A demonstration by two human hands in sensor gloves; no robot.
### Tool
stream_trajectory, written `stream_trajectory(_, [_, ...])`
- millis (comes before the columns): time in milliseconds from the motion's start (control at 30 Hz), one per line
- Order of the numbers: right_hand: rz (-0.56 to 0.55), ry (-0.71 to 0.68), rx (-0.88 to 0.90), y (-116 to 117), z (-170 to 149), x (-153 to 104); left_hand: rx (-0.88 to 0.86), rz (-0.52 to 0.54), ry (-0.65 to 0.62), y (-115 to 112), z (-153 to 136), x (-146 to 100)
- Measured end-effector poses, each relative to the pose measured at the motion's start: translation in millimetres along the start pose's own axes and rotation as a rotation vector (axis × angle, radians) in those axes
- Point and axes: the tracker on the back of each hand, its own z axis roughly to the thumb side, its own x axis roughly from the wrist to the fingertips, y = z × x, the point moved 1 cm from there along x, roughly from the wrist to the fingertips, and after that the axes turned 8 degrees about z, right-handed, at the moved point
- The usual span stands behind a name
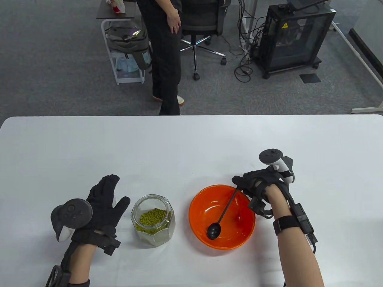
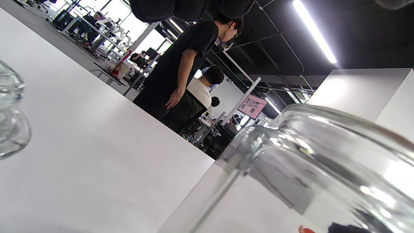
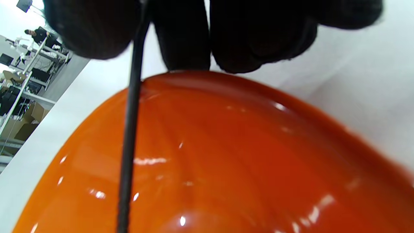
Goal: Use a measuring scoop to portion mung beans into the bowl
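A faceted glass jar [image 1: 152,219], open at the top and part full of green mung beans [image 1: 151,217], stands left of an orange bowl [image 1: 203,209]. My right hand [image 1: 239,183] pinches the top of a black measuring scoop's handle [image 1: 229,204] at the bowl's far rim. The scoop head [image 1: 214,231] rests low inside the bowl, where no beans show. The right wrist view shows my fingertips [image 3: 90,29] on the handle [image 3: 131,129] above the bowl wall [image 3: 226,155]. My left hand [image 1: 115,192] lies open on the table just left of the jar [image 2: 323,161], not gripping it.
A clear glass piece [image 2: 9,113] sits by my left hand. A person in black [image 1: 166,59] stands past the white table's [image 1: 191,143] far edge. An office chair [image 1: 203,30], a cart with a backpack [image 1: 125,44] and a black cabinet [image 1: 293,39] stand on the floor.
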Motion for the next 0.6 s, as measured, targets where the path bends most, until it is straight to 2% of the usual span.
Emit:
stream_trajectory(267, [-0.028, -0.064, 0.017, -8.4, 2.0, -11.5, -0.002, -0.002, -0.002, 0.0, -0.4, 0.3])
stream_trajectory(433, [-0.090, -0.172, 0.048, -17.6, 9.6, -34.8, -0.009, -0.008, -0.008, -0.5, -0.3, 0.6])
stream_trajectory(600, [-0.194, -0.298, 0.096, -23.2, 15.0, -68.5, -0.011, -0.042, -0.025, -4.4, 1.6, 1.1])
